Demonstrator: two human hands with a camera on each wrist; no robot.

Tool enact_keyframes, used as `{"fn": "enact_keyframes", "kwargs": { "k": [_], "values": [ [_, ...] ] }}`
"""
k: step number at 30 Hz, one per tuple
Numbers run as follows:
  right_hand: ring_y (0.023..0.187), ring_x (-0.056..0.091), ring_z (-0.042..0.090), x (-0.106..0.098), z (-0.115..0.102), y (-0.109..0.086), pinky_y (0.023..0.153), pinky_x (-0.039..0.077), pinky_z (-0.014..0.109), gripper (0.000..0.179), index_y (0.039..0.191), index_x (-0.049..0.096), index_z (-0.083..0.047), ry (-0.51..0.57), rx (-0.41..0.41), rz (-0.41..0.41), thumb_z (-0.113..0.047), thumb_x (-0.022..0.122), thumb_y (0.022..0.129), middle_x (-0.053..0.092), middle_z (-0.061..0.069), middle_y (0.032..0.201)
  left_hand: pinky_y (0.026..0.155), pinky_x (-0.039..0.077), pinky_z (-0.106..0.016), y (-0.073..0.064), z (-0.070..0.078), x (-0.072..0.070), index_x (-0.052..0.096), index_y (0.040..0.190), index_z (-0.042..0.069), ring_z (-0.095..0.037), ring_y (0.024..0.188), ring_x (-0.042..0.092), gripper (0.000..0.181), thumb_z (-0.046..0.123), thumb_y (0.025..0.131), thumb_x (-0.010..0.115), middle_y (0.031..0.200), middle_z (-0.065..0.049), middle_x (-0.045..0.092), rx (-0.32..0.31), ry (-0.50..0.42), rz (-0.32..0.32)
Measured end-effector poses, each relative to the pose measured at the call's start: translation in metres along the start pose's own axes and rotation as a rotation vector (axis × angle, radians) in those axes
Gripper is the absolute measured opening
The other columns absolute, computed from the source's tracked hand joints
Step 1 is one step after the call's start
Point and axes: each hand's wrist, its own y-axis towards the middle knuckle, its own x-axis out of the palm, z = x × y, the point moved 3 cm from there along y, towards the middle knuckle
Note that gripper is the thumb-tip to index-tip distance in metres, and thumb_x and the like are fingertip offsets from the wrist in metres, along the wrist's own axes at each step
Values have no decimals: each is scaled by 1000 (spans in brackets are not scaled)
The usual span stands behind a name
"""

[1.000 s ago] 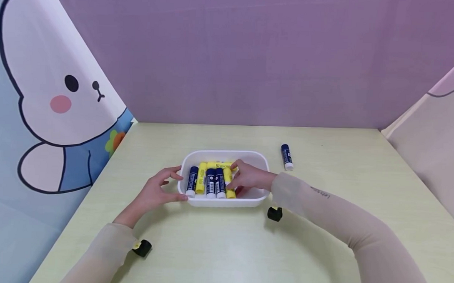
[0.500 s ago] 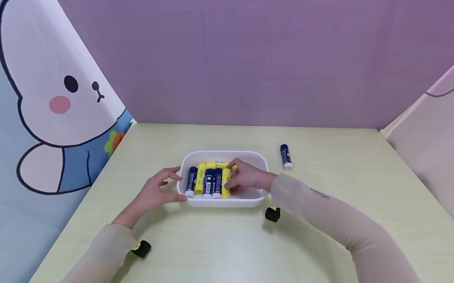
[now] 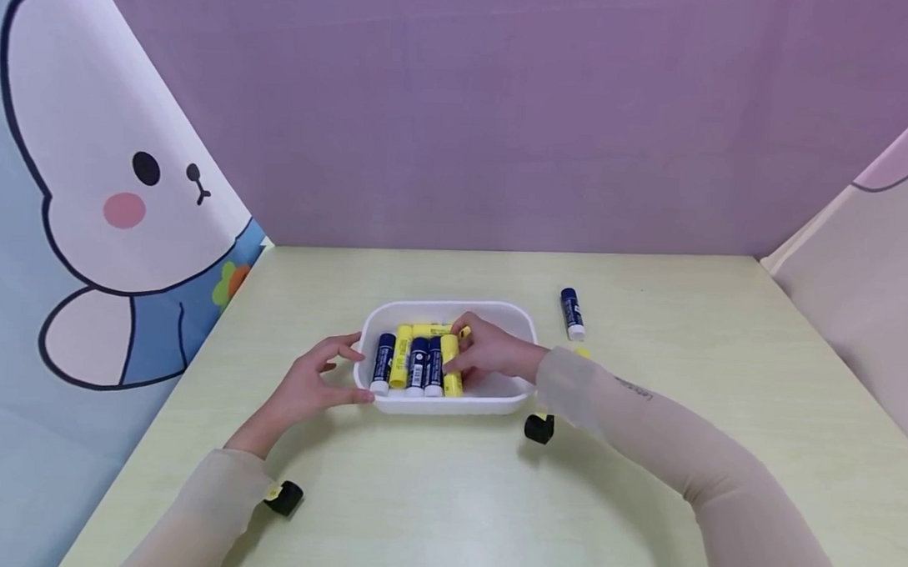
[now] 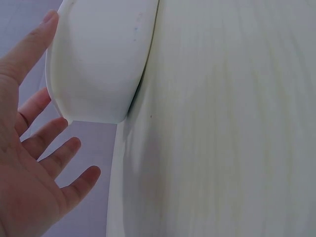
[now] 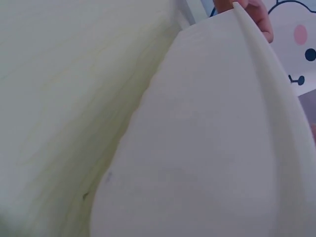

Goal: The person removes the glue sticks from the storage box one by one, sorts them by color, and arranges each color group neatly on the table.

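A white plastic bin point(image 3: 450, 407) stands on the table with several glue sticks lying in it. In the head view my right hand point(image 3: 493, 347) reaches inside and pinches a yellow glue stick point(image 3: 452, 379), the rightmost of a front row. Beside it lie two navy glue sticks point(image 3: 417, 367) with white ends, then a yellow one point(image 3: 400, 357) and another navy one point(image 3: 383, 364). Behind the row a yellow glue stick point(image 3: 426, 329) lies crosswise. My left hand point(image 4: 29, 143), fingers spread and nearly straight, touches the bin's left end. The right wrist view shows mainly the bin's outer wall point(image 5: 197, 133).
A navy glue stick point(image 3: 572, 314) with a white end lies on the table point(image 3: 663, 324) right of the bin. Something yellow point(image 3: 582, 352) peeks out behind the right sleeve point(image 3: 645, 407). A purple backdrop point(image 3: 505, 118) rises behind the table.
My right hand has shifted slightly left, and the yellow glue stick with it. The two navy glue sticks beside it have slid left too. My left hand has stayed at the bin's end.
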Motion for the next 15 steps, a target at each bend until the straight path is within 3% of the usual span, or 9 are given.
{"fn": "enact_keyframes", "kwargs": {
  "k": [4, 15],
  "values": [
    [78, 68, 26, -6, 0, -1, 69, 61, 38, 58, 129, 40, -4, 10, -24, 13, 3, 76, 84, 53, 14, 97, 106, 33, -65, 0, 1, 0, 61, 110, 10, -41, 142, 31, 47, 21, 74, 90, 153, -16, 42, 3, 1, 3],
    [94, 67, 31, -26, -10, -13, 73, 61, 40, 57, 137, 43, -6, 13, -23, 51, 4, 70, 88, 56, 22, 120, 107, 33, -64, -1, 0, 2, 61, 111, 12, -40, 143, 30, 48, 19, 73, 90, 154, -15, 41, -14, -6, 6]
  ]
}}
